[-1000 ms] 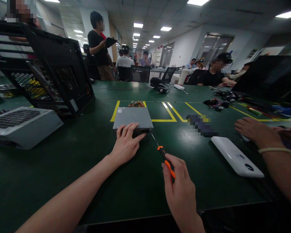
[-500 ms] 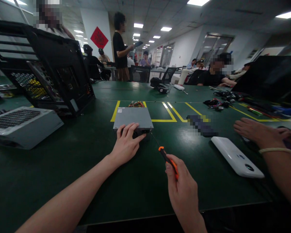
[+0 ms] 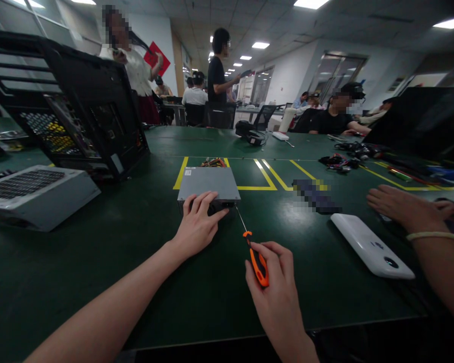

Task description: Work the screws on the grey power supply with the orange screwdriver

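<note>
A grey computer power supply [image 3: 210, 180] lies on the green table before me, its bundle of coloured cables [image 3: 213, 162] showing behind it. My left hand [image 3: 199, 219] grips its near edge, with fingertips on the top and the thumb along the near side. An orange and black screwdriver [image 3: 258, 264] is in my right hand [image 3: 278, 282], between thumb and fingers. Its shaft slants up to the near right corner of the power supply. Whether the tip sits in a screw is too small to tell.
On the left are a black computer case [image 3: 87, 106] and another power supply [image 3: 41, 196]. To the right lie a white oblong device [image 3: 371, 244], cables [image 3: 338, 161] and a co-worker's hand [image 3: 403, 206]. Yellow tape [image 3: 257, 188] marks the table beyond the power supply.
My right hand has shifted slightly left, and its grip on the screwdriver has turned and loosened. The left hand and power supply have stayed put. People in the background have moved.
</note>
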Action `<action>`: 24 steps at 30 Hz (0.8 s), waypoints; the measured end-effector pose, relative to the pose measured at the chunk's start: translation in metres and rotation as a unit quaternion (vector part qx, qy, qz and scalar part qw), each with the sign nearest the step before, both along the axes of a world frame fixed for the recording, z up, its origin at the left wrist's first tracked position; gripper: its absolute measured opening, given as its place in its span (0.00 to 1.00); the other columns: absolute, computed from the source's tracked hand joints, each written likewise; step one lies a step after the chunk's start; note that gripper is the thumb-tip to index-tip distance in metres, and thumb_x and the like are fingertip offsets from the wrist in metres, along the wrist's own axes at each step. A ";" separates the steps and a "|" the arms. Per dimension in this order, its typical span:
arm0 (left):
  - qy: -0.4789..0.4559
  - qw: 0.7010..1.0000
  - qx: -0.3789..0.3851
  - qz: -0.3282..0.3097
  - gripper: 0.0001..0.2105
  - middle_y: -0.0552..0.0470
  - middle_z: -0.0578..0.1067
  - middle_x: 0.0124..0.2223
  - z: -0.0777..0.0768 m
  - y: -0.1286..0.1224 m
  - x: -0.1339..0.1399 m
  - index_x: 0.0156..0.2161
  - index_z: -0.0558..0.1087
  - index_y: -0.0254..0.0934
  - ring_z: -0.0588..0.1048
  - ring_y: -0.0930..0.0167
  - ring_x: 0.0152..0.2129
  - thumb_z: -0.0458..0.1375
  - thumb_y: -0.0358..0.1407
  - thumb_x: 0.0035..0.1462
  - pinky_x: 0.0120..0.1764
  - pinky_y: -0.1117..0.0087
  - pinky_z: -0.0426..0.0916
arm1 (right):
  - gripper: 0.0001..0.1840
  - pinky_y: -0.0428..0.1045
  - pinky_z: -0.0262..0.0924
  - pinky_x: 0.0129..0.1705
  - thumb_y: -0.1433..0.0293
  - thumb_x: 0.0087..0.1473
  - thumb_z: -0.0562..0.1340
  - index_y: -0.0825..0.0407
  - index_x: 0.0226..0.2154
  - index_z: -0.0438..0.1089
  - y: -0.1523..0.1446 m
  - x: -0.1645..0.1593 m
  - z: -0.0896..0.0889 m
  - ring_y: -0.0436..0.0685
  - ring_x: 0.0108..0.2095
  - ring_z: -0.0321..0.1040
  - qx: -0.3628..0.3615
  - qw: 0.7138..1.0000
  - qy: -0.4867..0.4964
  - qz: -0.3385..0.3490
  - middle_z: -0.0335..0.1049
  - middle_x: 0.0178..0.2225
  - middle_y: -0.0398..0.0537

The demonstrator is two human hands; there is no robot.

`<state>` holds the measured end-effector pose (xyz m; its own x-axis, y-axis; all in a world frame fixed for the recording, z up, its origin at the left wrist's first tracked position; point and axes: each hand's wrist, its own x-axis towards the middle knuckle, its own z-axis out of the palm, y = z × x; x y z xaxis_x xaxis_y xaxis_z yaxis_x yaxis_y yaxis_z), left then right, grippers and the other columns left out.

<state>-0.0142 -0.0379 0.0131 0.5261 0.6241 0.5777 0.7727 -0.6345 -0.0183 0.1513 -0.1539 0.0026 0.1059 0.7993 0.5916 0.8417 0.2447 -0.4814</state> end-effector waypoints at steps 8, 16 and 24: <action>-0.011 1.000 0.002 -0.008 0.17 0.45 0.56 0.58 0.000 0.000 0.000 0.48 0.69 0.46 0.53 0.59 0.56 0.54 0.30 0.51 0.54 0.50 0.48 | 0.18 0.50 0.67 0.35 0.67 0.59 0.49 0.52 0.50 0.58 -0.003 0.007 0.006 0.54 0.36 0.70 -0.009 1.000 0.005 -0.024 0.68 0.37 0.51; 0.015 1.000 0.003 -0.001 0.20 0.42 0.54 0.59 0.000 -0.002 0.004 0.51 0.67 0.47 0.51 0.57 0.57 0.54 0.31 0.52 0.55 0.48 0.44 | 0.16 0.52 0.67 0.38 0.66 0.55 0.53 0.52 0.46 0.60 -0.001 0.004 0.004 0.57 0.43 0.67 0.004 1.000 0.014 -0.018 0.61 0.43 0.56; 0.045 0.999 0.003 0.005 0.26 0.41 0.50 0.62 -0.001 -0.004 0.011 0.56 0.59 0.49 0.49 0.56 0.58 0.53 0.30 0.52 0.55 0.45 0.39 | 0.13 0.51 0.68 0.35 0.65 0.58 0.50 0.51 0.44 0.61 0.000 0.009 0.008 0.56 0.35 0.71 -0.021 0.999 0.029 -0.022 0.69 0.34 0.49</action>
<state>-0.0036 -0.0424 0.0119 0.5709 0.6262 0.5309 0.7734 -0.6272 -0.0919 0.1606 -0.1540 0.0106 0.1739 0.8173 0.5493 0.8220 0.1866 -0.5380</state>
